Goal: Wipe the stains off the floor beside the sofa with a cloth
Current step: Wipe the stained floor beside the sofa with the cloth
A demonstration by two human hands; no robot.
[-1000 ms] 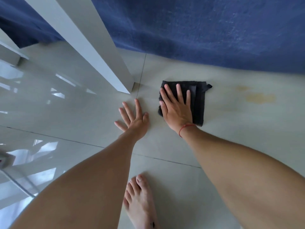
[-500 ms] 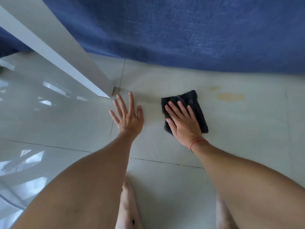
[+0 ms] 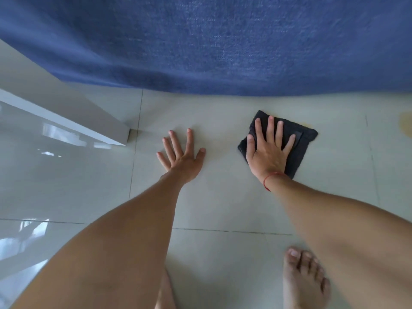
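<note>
The blue sofa (image 3: pixel 223 41) fills the top, pale tiled floor (image 3: pixel 223 208) below it. A yellowish stain (image 3: pixel 404 126) lies at the far right edge, well right of the dark cloth (image 3: pixel 305 141). The right hand (image 3: pixel 267 152), the nearer grip, presses flat and open-fingered on the cloth. The left hand (image 3: pixel 182 157) rests spread, holding nothing, on bare tile.
</note>
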